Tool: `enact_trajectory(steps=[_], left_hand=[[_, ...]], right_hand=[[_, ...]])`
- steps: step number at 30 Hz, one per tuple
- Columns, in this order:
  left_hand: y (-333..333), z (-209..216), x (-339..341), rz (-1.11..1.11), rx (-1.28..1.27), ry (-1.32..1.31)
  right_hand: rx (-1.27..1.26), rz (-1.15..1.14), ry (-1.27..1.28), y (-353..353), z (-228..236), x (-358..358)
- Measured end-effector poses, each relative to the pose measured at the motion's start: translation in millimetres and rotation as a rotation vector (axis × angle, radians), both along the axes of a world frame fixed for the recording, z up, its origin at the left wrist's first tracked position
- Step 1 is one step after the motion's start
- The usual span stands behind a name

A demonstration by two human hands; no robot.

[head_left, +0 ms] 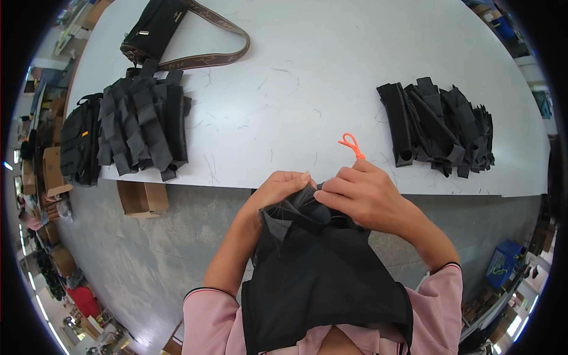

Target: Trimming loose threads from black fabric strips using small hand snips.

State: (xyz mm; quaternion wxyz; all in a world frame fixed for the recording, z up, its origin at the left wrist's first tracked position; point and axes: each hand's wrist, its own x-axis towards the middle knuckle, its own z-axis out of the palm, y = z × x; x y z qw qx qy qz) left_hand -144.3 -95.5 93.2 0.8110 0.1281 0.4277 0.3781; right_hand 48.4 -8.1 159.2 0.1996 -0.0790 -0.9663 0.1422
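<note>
Just past the table's near edge, my left hand [283, 188] is closed on a black fabric piece [309, 214], its thumb and fingers pinching the upper edge. The fabric is folded and bunched, with loose thread ends showing on it. My right hand [365, 198] is closed too, its fingertips pressed together at the same edge, close to my left thumb. Out of the top of the right fist sticks the orange loop of a small tool [351, 143]; its other end is hidden in the hand. A black apron [325, 284] covers my front below the fabric.
On the white table [284, 106], a pile of black fabric strips [139, 124] lies left and another pile [438, 127] right. A black bag [155, 29] with a brown strap lies far left, a black backpack [81, 141] nearer. Below stands an open cardboard box [142, 198].
</note>
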Motion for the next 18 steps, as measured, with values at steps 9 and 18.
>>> enact_trajectory(steps=[9,18], left_hand=[[-0.3,3.5,0.3,-0.068,0.004,0.063],[1.6,5.0,0.7,-0.08,-0.024,0.068]], right_hand=[[-0.389,-0.05,-0.009,-8.6,-12.5,4.6],[0.051,0.03,0.041,-9.5,-6.0,5.4]])
